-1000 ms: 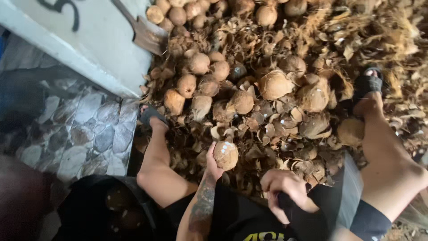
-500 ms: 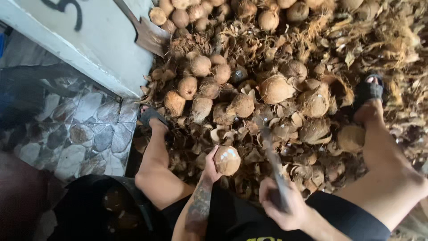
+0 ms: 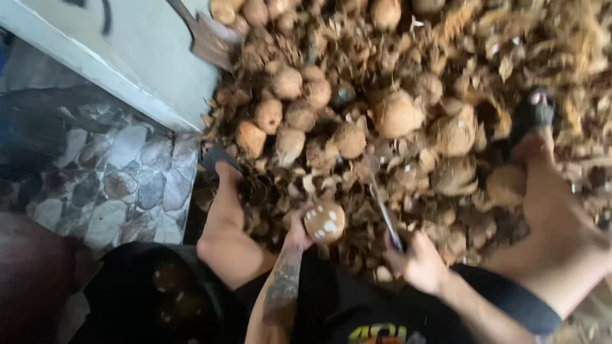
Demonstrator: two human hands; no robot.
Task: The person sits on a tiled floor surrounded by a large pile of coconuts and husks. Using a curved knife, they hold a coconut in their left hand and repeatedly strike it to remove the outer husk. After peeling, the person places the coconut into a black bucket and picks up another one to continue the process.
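Left hand [image 3: 296, 230] gripping a husked coconut [image 3: 324, 222]; right hand [image 3: 417, 262] closed around a knife [image 3: 384, 213], coconut pile [image 3: 395, 114] farther off.

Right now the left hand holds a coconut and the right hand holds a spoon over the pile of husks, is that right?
Not quite. In the head view the right hand grips a long knife, not a spoon. The left hand does hold a coconut over the pile of husks.

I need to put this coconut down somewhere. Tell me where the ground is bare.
The stone floor left of the white wall edge and beside the left foot is bare. Husks and coconuts crowd everything ahead of the left hand and right hand, between both legs.
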